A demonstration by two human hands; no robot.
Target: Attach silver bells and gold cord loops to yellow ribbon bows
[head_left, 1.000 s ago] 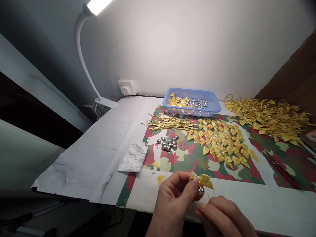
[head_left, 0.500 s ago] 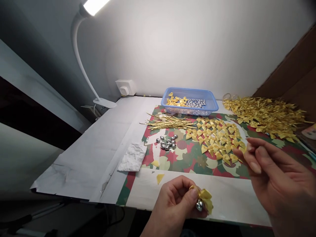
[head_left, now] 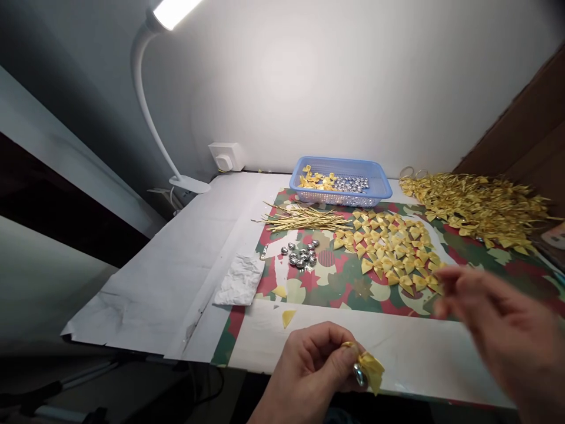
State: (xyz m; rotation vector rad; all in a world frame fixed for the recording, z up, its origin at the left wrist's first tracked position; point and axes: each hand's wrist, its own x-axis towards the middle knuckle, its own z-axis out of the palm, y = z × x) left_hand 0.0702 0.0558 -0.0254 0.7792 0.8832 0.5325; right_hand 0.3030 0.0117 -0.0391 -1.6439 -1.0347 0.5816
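My left hand (head_left: 315,368) is closed at the table's front edge. Its thumb and forefinger pinch a yellow ribbon bow (head_left: 372,370), from which a shiny silver bead (head_left: 359,374) hangs. On the right, my right hand (head_left: 489,324) is in the air, smeared by motion, and whether its fingers hold anything does not show. Many loose yellow bows (head_left: 392,250) lie spread out just beyond it. A small group of silver beads (head_left: 301,259) rests on the patterned mat (head_left: 339,285), left of the bows.
Gold twist ties (head_left: 304,219) lie in a bundle behind the beads. A blue basket (head_left: 379,197) at the wall holds bows and beads. Gold bow pieces form a heap (head_left: 481,206) at the back right. Crumpled white paper (head_left: 241,280), a ribbon scrap (head_left: 288,318) and a lamp (head_left: 148,109) are on the left.
My right hand has moved slightly downward and become blurred. My left hand has sunk a little with the bow, and the bow and bead are tilted more to the right.
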